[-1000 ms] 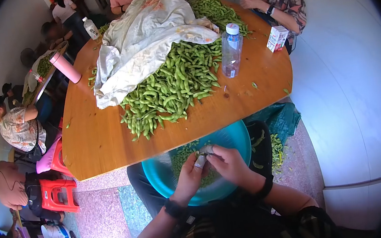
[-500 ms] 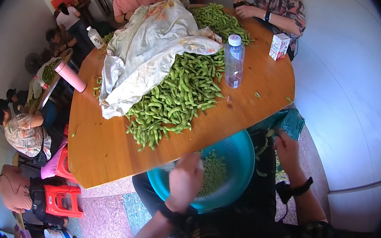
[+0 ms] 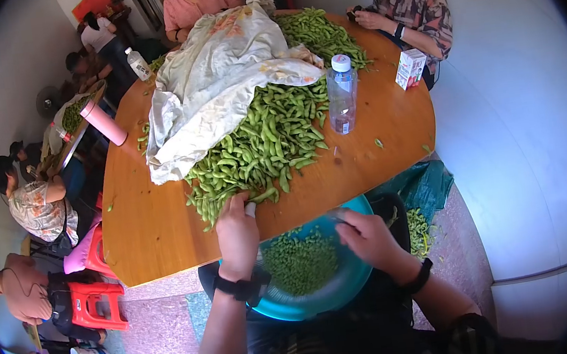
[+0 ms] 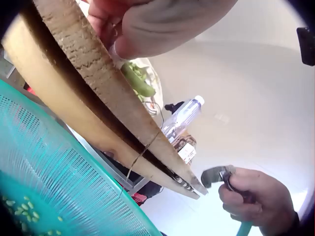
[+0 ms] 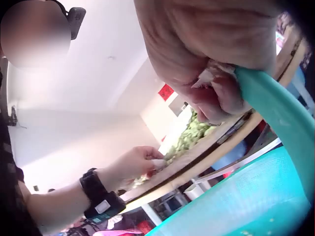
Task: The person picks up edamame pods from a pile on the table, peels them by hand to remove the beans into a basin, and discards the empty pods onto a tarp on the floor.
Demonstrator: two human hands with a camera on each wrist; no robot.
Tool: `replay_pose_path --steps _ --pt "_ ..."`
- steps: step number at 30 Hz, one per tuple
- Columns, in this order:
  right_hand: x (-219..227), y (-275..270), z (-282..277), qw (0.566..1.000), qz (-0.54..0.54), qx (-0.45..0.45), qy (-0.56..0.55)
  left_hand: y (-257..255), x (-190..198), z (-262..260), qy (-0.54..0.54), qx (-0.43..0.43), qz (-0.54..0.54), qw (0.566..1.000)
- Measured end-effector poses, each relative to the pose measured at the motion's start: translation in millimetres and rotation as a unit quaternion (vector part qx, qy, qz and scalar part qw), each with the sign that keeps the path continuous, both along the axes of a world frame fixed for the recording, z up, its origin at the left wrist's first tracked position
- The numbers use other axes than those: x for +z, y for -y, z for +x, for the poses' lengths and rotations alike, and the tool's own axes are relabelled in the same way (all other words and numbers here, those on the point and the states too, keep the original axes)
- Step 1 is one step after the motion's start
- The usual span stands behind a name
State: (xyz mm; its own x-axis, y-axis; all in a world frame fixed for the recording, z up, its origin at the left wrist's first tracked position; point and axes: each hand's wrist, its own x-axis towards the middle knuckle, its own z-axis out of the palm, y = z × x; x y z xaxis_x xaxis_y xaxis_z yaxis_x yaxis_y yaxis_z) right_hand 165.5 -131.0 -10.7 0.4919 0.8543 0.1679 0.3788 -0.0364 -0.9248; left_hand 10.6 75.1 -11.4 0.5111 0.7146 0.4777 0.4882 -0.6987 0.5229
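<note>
Green pods (image 3: 262, 144) beside left fingers (image 3: 237, 201)

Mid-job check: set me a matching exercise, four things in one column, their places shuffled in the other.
1. Left hand
2. Teal basket
3. White cloth
4. Small carton

A. Draped over green pods
B. By the table's right edge, head view
C. At the pile's near end
D. Below the tabletop, holding beans

Pairs: 1-C, 2-D, 3-A, 4-B

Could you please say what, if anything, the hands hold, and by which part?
The right hand holds a small grey object by one end; whether the left hand grips anything is unclear.
</note>
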Motion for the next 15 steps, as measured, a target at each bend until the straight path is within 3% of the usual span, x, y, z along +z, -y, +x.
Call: replay_pose_path --steps 1,3,5,6,7,9,15 --pt "7.9 -9.7 -6.0 0.998 0.012 0.037 -0.044 5.7 3.0 -3.3 -0.001 0.0 0.001 1.0" --pt "16.4 -25.6 -13.1 0.993 0.025 0.072 -0.091 23.7 9.3 -11.3 0.045 -0.078 -0.066 0.994" --pt "21.1 -36.9 -17.6 0.959 -0.026 0.146 -0.243 39.4 9.8 -16.3 0.049 -0.124 -0.054 0.99" --pt "23.4 -40.1 -22.7 0.945 0.0 0.144 -0.293 48.6 10.4 -18.2 0.059 -0.15 -0.109 0.981" --pt "22.2 -39.3 -23.8 0.945 0.0 0.142 -0.295 56.4 11.4 -20.0 0.069 -0.176 -0.165 0.968" --pt "19.6 -38.1 -25.5 0.938 -0.024 0.162 -0.306 65.0 9.6 -23.9 0.052 -0.168 -0.17 0.97" --pt "17.0 -21.8 -31.7 0.941 -0.068 0.139 -0.302 82.1 -6.4 -24.6 0.08 -0.178 -0.102 0.975"
